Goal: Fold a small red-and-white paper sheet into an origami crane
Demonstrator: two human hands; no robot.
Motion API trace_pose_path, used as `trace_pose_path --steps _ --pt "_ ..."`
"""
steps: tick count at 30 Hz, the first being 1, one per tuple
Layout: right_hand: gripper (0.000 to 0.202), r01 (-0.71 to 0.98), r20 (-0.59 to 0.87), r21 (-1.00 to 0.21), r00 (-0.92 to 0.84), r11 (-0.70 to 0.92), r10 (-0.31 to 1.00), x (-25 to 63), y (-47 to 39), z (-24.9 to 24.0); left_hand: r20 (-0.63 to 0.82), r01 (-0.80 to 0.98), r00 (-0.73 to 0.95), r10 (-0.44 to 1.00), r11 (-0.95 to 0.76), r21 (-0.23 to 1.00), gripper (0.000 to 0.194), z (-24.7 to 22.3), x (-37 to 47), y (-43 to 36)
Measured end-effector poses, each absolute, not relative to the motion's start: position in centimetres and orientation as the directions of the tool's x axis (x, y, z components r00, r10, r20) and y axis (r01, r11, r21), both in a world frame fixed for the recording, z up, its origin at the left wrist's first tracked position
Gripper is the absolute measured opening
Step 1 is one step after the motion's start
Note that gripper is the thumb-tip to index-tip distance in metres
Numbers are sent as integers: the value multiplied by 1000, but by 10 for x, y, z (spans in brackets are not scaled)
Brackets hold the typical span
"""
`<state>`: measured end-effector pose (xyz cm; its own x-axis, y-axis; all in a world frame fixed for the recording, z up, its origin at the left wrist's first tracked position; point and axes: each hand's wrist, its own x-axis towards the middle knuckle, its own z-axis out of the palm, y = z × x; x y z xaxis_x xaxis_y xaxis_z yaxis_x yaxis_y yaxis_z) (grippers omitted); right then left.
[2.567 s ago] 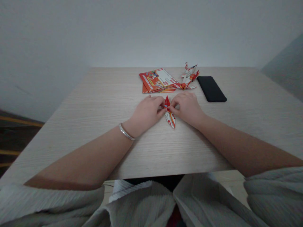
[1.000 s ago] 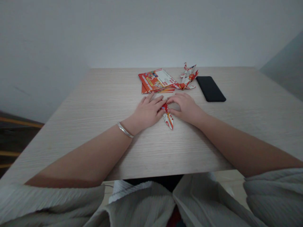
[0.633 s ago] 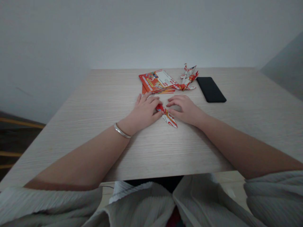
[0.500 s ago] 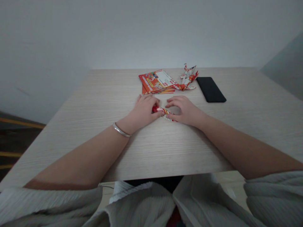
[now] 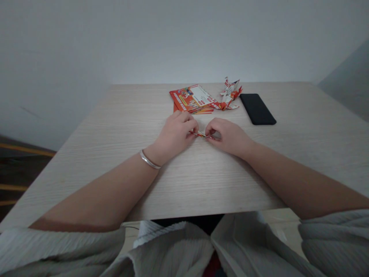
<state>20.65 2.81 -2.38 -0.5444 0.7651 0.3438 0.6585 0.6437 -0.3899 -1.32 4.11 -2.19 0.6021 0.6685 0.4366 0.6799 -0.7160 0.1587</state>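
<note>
Pale grey ribbed sleeves [image 5: 334,234] — silver bangle [image 5: 150,159] on left wrist — matching ribbed top [image 5: 173,254].

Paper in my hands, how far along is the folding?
Looks done: the folded pile, shaped into points, beside the phone.
In hand: the paper, a narrow folded piece pinched by the left hand and right hand; fingers hide its ends, so how finished it is can't be told.
Possibly left: the stack, whose top sheet looks flat.

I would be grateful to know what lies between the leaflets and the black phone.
Crumpled-looking folded paper, red and white, lies between the leaflets and the black phone, as the head view shows.
</note>
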Motion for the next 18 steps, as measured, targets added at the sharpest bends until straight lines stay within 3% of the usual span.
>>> trace_pose_path --steps 7,13,18 --pt "16 610 348 -334 -629 718 696 209 30 -27 335 646 633 697 -715 267 20 -22 -11 41" --pt "17 588 371 -315 -646 745 667 216 37 -30 284 617 692 664 -748 247 19 -20 -14 41" --pt "24 610 362 -163 -694 775 622 224 41 -26 267 620 701 661 -751 229 22 -21 -15 42"
